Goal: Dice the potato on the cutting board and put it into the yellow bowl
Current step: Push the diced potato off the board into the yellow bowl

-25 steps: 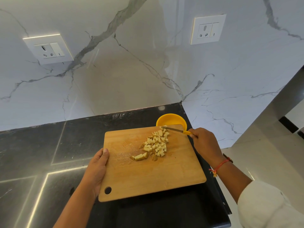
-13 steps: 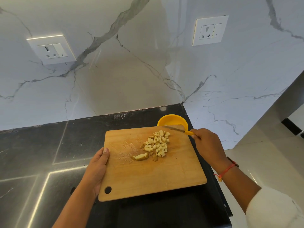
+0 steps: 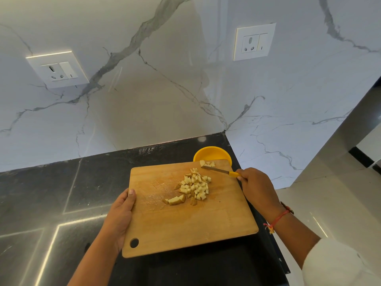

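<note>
The cutting board point(image 3: 185, 223) is pale wood, matt, with the grain showing and its middle roughened by fine cut marks. The worktop point(image 3: 61, 193) is dark polished stone, glossy enough to mirror strips of light. The wall point(image 3: 165, 89) is a white, grey-veined, marble-look slab with a soft sheen. The yellow bowl point(image 3: 210, 154) looks like smooth plastic. The knife point(image 3: 214, 169) has a thin metal blade and a smooth yellow handle. The potato dice point(image 3: 195, 185) show pale cut faces and brownish skin. The sleeve point(image 3: 334, 265) is white cloth.
</note>
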A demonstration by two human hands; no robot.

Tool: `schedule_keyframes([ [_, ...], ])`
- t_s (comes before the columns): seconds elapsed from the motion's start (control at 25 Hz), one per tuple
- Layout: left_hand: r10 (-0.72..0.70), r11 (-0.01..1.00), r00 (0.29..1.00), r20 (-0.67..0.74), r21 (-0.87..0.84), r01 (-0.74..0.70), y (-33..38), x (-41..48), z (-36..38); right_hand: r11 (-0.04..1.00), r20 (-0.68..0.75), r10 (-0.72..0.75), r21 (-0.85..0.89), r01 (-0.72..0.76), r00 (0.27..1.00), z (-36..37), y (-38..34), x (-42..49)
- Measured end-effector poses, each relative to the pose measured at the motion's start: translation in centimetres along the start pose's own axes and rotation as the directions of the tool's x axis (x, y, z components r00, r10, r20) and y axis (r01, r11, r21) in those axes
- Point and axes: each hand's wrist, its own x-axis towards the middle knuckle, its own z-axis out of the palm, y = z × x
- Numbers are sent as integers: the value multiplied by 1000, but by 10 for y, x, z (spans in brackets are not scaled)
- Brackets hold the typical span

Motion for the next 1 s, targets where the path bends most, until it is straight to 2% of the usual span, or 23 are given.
schedule_keyframes([
  [0.36, -15, 1000, 1000, -1, -11, 14, 0, -1, -4, 998, -22, 24, -58, -25, 999, 0, 1, 39],
  [0.48, -10, 1000, 1000, -17, -26, 10, 0, 2, -4, 999, -15, 8, 31, -7, 1000, -11, -12, 21],
  [0.6, -7, 999, 1000, -26, -34, 6, 2, 7, -5, 998, 51, -4, 66, 0, 999, -21, -21, -13],
  [0.72, -4, 999, 1000, -24, -34, 3, 4, 10, -5, 997, 93, 19, 71, -25, 995, -29, -24, -39],
  [0.84, -4, 999, 1000, -14, -32, 4, 4, 10, -3, 999, 108, -16, 53, 10, 994, -28, -17, -50],
  [1.0, -10, 1000, 1000, -6, -23, 9, 2, 10, -1, 999, 69, -41, -4, 41, 997, -21, -2, -42],
])
